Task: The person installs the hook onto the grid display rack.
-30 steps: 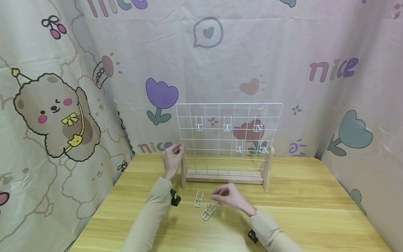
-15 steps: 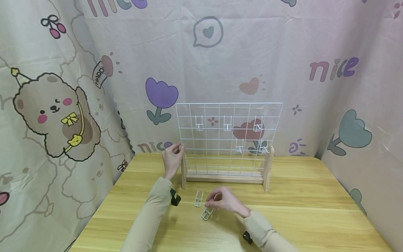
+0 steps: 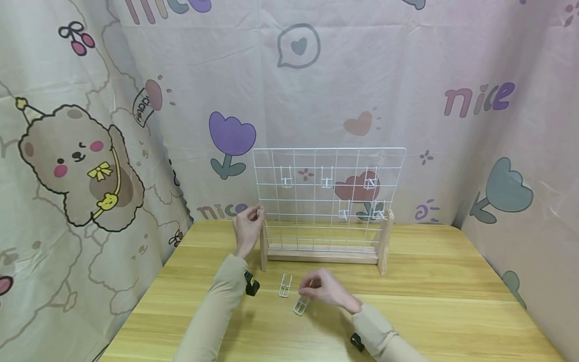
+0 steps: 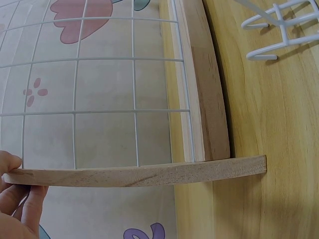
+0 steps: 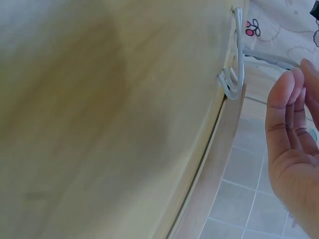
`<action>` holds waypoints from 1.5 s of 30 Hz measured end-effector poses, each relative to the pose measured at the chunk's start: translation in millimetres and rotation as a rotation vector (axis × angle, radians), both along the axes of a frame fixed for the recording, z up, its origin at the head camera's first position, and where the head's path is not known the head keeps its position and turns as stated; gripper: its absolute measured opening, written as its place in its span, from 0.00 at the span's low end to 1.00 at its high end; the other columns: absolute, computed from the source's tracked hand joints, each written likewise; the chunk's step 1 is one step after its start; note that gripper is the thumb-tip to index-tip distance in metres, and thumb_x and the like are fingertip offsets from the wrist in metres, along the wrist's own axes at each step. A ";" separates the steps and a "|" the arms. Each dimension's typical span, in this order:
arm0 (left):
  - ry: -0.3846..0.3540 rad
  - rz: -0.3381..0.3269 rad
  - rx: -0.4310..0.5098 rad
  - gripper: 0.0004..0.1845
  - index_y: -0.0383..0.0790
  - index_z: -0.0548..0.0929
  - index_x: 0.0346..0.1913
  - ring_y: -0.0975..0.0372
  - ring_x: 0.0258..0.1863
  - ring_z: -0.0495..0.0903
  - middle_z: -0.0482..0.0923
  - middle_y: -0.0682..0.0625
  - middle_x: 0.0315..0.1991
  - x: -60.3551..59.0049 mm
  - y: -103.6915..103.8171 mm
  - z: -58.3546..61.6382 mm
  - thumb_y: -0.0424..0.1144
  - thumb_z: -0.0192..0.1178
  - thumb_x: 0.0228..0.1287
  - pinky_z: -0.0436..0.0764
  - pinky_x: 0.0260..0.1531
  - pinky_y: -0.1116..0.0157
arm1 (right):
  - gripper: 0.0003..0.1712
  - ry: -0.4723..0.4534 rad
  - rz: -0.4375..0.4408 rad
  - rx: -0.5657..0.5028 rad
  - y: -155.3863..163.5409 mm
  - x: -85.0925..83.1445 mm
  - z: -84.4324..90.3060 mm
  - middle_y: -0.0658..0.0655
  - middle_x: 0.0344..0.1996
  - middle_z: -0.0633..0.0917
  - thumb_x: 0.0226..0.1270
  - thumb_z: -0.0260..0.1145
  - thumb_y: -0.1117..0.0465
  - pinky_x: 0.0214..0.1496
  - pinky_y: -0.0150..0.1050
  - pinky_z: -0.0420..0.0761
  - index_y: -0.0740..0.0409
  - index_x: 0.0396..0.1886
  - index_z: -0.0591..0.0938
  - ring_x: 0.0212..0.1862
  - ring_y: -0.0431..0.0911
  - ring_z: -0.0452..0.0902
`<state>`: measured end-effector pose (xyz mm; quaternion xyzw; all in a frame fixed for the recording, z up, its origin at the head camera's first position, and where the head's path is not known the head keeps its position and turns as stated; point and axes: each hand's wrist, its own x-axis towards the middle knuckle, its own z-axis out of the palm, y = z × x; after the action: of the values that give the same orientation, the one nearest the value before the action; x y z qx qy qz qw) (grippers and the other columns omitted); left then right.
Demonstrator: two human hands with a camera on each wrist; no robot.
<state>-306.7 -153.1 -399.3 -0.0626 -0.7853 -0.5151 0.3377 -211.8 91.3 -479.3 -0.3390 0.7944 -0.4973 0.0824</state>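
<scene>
A white wire grid panel point(image 3: 316, 201) stands in a wooden base with two posts on the table point(image 3: 429, 301). My left hand point(image 3: 254, 215) grips the top of the left post point(image 3: 264, 251); in the left wrist view my fingers point(image 4: 20, 199) curl round that post point(image 4: 149, 174). Several white wire hooks point(image 3: 327, 179) hang on the grid. In front of the base, my right hand point(image 3: 309, 290) pinches the upper end of a white wire hook point(image 3: 300, 305), whose lower end rests on the table. A second hook point(image 3: 285, 285) lies flat just to its left.
Printed cloth point(image 3: 90, 151) hangs behind and on both sides of the table. The table's far right corner point(image 3: 457, 229) meets the cloth. A black clip point(image 3: 251, 284) sits on my left sleeve and another point(image 3: 357, 342) on my right.
My right hand moved left and down to the loose hook and took hold of it, tipping it more upright. My left hand stayed on the post.
</scene>
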 end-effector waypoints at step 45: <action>-0.009 -0.003 0.014 0.14 0.26 0.85 0.50 0.46 0.41 0.91 0.88 0.34 0.43 -0.4 0.2 -1.2 0.31 0.65 0.65 0.90 0.40 0.55 | 0.25 -0.076 0.025 0.231 58.9 -15.5 -4.0 0.61 0.32 0.85 0.51 0.76 0.71 0.37 0.26 0.82 0.72 0.50 0.79 0.32 0.35 0.78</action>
<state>-307.1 -152.9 -400.5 -0.0592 -0.7830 -0.5214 0.3339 -227.3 150.2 -483.4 -0.3178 0.8383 -0.4141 0.1571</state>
